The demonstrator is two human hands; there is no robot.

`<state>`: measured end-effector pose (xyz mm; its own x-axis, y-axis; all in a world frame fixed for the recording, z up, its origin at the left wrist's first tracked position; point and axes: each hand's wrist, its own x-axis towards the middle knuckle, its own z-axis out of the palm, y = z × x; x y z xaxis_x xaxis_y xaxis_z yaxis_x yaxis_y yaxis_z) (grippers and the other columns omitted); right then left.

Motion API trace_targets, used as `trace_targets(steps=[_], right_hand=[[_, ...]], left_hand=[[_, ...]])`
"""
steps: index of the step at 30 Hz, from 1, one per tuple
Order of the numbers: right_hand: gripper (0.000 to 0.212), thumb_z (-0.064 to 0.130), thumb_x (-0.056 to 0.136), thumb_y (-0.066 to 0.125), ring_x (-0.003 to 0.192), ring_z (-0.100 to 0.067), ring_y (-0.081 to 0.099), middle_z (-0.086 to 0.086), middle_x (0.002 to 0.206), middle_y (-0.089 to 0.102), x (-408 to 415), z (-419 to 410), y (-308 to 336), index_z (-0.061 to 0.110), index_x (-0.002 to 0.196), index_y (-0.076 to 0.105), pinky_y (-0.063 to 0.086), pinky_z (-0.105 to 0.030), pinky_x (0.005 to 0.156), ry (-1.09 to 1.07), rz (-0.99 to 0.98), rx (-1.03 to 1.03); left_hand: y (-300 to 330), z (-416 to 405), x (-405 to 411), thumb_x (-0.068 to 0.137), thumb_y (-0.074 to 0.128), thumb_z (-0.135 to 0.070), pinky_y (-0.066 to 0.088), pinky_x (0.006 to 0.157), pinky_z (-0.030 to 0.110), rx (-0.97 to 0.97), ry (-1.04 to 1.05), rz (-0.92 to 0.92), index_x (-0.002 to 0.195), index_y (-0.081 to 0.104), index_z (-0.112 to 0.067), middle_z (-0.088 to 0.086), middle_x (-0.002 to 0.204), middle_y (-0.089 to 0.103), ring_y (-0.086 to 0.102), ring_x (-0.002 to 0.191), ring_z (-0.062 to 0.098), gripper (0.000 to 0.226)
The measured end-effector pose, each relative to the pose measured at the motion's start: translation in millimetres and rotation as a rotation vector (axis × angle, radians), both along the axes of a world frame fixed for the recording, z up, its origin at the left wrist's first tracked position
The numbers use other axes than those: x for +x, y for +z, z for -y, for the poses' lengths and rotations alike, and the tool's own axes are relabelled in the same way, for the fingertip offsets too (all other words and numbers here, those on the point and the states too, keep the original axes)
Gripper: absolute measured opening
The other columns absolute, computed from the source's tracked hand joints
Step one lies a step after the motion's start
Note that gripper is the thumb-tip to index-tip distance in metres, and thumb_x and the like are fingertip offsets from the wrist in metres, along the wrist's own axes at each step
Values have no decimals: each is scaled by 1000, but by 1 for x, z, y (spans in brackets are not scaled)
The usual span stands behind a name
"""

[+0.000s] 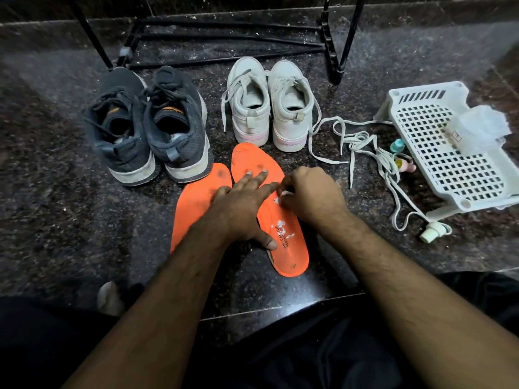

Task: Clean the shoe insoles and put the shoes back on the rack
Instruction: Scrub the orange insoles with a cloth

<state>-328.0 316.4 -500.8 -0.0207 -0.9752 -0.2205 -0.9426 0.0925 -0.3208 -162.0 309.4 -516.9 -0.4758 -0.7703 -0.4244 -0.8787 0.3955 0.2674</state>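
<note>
Two orange insoles lie side by side on the dark stone floor: the right insole (289,248) carries white flecks and black print, the left insole (193,200) is partly under my arm. My left hand (241,209) lies flat with straight fingers across both insoles, pressing them down. My right hand (309,195) has curled fingers and pinches a small white scrap (283,193) against the right insole. Behind them stand a dark grey pair of sneakers (148,127) and a white pair of sneakers (269,108), heels toward me.
A black metal shoe rack (224,37) stands at the back. A white perforated basket (449,153) lies at the right, with a clear plastic box on it. Loose white laces (373,153), small bottles (401,161) and a white cap (432,233) lie beside it.
</note>
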Motion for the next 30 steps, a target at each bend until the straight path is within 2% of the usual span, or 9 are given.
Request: trace_targets(steps=[3,7,11,14,18,21,24,27,30], right_hand=[[20,35,78,73,89,-30,68,-8,92,69,7,-3,-4,30,98,73,55,-34,76,46,8,23],[11,37,71,78,83,-18,68,3,86,69,4,-14,-2,36,80,71,57,-31,76,139,12,179],[23,41,76,75,93,-25,67,-4,98,69,-3,-7,2,36,98,71,50,-30,75,54,-47,52],[26,38,77,73,90,-29,69,-7,92,69,8,-9,-4,29,101,71,49,-28,70,95,-60,-1],[9,33,72,75,79,-18,70,5,79,71,19,-25,-4,35,81,73,59,-32,71,210,-4,151],[16,38,66,85,79,-12,68,11,77,67,1,-20,5,42,73,71,58,-29,73,146,-18,199],[21,41,68,84,86,-20,68,3,88,70,-6,-13,4,40,87,74,52,-27,72,47,-26,90],[24,36,70,82,85,-25,70,-4,87,72,6,-12,-7,33,92,75,58,-34,77,41,66,25],[12,34,67,84,77,-21,70,0,77,71,9,-19,-9,35,72,73,59,-33,74,83,81,107]], left_hand=[[0,-1,0,55,88,-60,16,118,54,-11,-3,12,158,11,-37,-11,167,-11,-7,154,15,131],[-2,0,0,54,88,-61,17,117,55,-7,3,10,158,10,-39,-12,167,-12,-7,154,15,132],[-2,0,-1,54,88,-61,15,117,55,1,0,18,158,8,-38,-11,167,-13,-10,154,16,133],[0,-1,-2,55,88,-59,13,118,56,8,4,15,158,8,-36,-11,167,-13,-10,154,17,133],[1,-2,-3,54,89,-58,14,117,56,18,5,14,158,8,-36,-10,167,-13,-10,154,17,134],[-1,-1,-2,55,88,-60,14,118,57,21,5,23,159,6,-37,-11,166,-16,-11,154,17,134],[-1,0,-3,55,88,-59,11,118,58,26,4,26,159,5,-37,-12,166,-16,-12,154,17,135],[0,0,-4,56,88,-58,11,119,58,20,2,31,159,5,-37,-11,166,-15,-12,154,18,134],[1,-2,-4,56,87,-60,11,118,56,4,3,48,159,5,-36,-9,167,-15,-12,154,18,134]])
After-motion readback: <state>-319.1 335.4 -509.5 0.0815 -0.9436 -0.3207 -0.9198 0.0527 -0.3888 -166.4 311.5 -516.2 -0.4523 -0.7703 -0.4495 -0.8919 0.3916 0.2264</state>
